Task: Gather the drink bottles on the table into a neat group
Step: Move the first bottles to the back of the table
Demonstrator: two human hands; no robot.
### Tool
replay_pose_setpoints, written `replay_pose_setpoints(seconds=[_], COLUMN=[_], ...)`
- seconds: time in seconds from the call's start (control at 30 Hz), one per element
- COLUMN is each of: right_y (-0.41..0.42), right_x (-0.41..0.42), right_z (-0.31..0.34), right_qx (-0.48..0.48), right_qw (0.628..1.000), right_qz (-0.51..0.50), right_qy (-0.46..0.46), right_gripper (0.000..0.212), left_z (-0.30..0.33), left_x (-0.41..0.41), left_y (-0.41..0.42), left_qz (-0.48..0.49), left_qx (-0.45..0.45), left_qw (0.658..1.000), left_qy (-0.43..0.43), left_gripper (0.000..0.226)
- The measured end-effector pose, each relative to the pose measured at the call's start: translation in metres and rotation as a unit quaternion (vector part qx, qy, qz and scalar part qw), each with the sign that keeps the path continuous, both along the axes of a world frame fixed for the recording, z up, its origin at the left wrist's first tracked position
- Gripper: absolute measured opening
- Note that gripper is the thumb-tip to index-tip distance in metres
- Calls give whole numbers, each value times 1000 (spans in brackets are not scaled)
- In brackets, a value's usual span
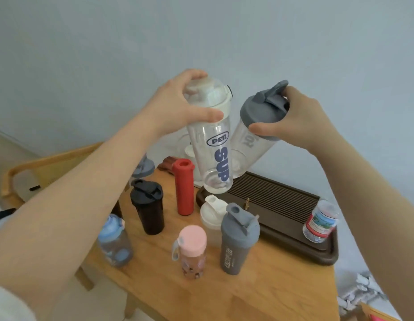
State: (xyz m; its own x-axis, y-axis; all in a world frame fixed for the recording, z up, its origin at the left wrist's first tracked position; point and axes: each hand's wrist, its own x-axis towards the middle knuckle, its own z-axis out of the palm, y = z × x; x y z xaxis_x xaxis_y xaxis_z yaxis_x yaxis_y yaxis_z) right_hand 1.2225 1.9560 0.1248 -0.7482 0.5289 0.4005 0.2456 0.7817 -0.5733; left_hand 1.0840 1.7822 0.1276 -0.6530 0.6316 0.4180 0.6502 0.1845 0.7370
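Observation:
My left hand grips the cream lid of a clear bottle with blue lettering, held in the air above the table. My right hand holds a clear shaker with a grey lid, tilted, right beside it. On the wooden table below stand a red bottle, a black bottle, a blue-lidded bottle, a pink-lidded bottle, a grey shaker and a white-lidded clear shaker. A grey-lidded bottle is partly hidden behind my left arm.
A dark slatted tea tray lies on the table's right side, with a small labelled water bottle standing on its near corner. A wooden chair stands to the left. A pale wall is behind.

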Motion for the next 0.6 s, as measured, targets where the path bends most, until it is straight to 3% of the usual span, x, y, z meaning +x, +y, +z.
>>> replay_pose_setpoints(seconds=[0.27, 0.47, 0.6], right_y=[-37, -52, -55], right_x=[-137, -234, -282], right_z=[-2, -9, -26], right_qx=[-44, -41, -28], right_qw=[994, 997, 998], right_qz=[-43, -55, -34], right_qy=[86, 36, -44], right_gripper=[67, 63, 69], left_z=[5, 4, -15], left_x=[-133, -220, -265], left_y=[-29, -36, -35], left_qz=[-20, -46, -42], left_qx=[24, -52, -107], left_qw=[999, 990, 986], left_qy=[38, 120, 124], left_gripper=[80, 76, 85])
